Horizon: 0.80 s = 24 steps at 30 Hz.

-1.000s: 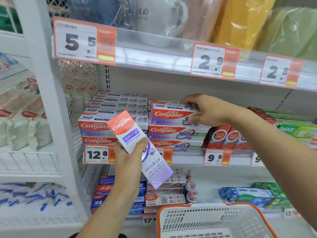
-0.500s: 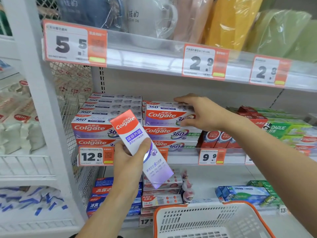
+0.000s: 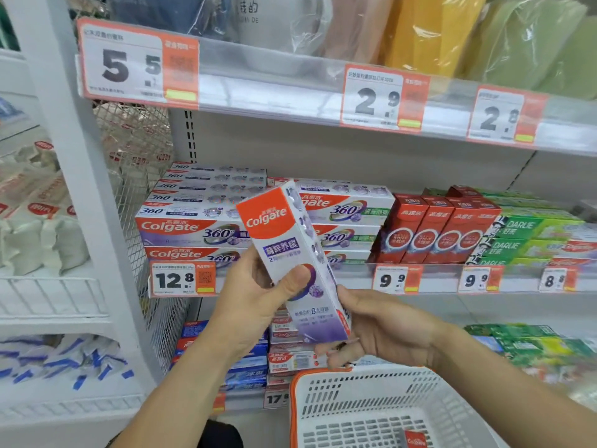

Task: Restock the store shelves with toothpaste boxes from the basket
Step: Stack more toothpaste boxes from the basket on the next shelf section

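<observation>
A white and purple Colgate toothpaste box (image 3: 290,250) with an orange top stands nearly upright in front of the middle shelf. My left hand (image 3: 252,302) grips its middle, thumb across the front. My right hand (image 3: 384,328) cups its lower end from the right. Behind it, stacks of Colgate 360 boxes (image 3: 190,221) fill the left of the middle shelf (image 3: 349,276). The white basket (image 3: 371,405) with an orange rim sits at the bottom, with one red box (image 3: 415,441) showing inside.
Red toothpaste boxes (image 3: 436,227) and green Darlie boxes (image 3: 533,237) stand right of the Colgate stacks. The upper shelf (image 3: 290,85) carries wrapped cups and towels. A lower shelf holds blue and red boxes (image 3: 242,360). A white upright post (image 3: 84,189) and wire mesh bound the left side.
My right hand left the Colgate 360 stack on the shelf and came down to hold the lower end of the box. The box now stands more upright and higher.
</observation>
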Motion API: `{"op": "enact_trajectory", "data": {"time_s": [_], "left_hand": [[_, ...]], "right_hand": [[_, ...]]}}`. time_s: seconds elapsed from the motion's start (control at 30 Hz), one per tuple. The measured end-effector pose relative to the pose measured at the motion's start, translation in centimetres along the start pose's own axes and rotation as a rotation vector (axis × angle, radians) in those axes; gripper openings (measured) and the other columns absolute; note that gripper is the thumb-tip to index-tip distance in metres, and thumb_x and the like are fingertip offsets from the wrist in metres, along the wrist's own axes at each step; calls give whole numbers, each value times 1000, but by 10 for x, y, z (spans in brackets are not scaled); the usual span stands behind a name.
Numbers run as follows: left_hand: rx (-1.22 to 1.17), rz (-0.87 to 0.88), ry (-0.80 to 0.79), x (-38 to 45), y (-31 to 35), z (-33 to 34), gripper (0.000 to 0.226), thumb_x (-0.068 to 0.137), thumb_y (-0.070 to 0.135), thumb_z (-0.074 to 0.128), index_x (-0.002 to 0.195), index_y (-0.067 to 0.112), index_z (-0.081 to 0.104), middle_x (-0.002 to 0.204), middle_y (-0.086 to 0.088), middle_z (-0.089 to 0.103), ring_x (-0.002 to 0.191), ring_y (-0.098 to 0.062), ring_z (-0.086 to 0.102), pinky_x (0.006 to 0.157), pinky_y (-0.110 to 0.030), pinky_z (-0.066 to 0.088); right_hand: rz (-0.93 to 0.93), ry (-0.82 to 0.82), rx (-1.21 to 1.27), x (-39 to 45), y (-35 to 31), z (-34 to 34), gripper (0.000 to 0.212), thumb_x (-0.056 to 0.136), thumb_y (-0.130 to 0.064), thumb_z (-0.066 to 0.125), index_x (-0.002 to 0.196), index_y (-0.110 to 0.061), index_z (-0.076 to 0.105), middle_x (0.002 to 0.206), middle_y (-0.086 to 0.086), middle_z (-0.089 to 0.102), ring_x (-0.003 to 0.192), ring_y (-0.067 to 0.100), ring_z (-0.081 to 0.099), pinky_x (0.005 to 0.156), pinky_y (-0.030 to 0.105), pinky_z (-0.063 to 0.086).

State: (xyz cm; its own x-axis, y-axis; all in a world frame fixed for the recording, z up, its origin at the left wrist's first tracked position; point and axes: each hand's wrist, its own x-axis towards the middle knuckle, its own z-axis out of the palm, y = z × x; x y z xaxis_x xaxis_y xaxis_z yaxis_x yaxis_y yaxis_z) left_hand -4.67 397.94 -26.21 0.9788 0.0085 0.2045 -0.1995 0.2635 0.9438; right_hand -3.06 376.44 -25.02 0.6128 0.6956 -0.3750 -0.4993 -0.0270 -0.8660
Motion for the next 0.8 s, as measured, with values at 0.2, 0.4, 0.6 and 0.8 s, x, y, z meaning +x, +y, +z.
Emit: {"op": "enact_trajectory", "data": {"time_s": [0.2, 0.4, 0.6, 0.8], "left_hand": [[115, -1, 70, 4, 1, -7, 71, 61, 60, 85, 117, 22, 67, 109, 1, 75, 104, -19, 71, 91, -43, 56], [-103, -93, 127, 4, 2, 1, 47, 69, 39, 74, 107, 11, 69, 104, -11, 77, 97, -27, 74, 84, -37, 62], [-190, 20, 132, 4, 9, -4, 53, 59, 36, 83, 104, 10, 69, 96, -7, 78, 80, -19, 76, 64, -25, 60], [-236, 0, 6, 1, 13, -14, 41, 61, 28, 88, 97, 14, 73, 100, -10, 77, 87, -21, 75, 69, -29, 61]], "right_hand": [[-338, 616, -489, -15, -8, -13, 54, 70, -33, 81, 117, -13, 64, 119, 13, 65, 83, 17, 72, 72, 32, 62], [-610, 839, -1003, -35, -20, -19, 81, 53, -50, 89, 125, -30, 58, 121, -18, 55, 106, 2, 62, 77, 22, 59], [-451, 623, -922, -52, -47, -15, 68, 60, -51, 86, 121, -38, 59, 121, -4, 61, 101, 13, 68, 77, 38, 62], [-413, 498, -576, -51, -67, -9, 63, 67, -12, 88, 123, -10, 60, 103, 14, 76, 92, 37, 74, 88, 55, 58]]}}
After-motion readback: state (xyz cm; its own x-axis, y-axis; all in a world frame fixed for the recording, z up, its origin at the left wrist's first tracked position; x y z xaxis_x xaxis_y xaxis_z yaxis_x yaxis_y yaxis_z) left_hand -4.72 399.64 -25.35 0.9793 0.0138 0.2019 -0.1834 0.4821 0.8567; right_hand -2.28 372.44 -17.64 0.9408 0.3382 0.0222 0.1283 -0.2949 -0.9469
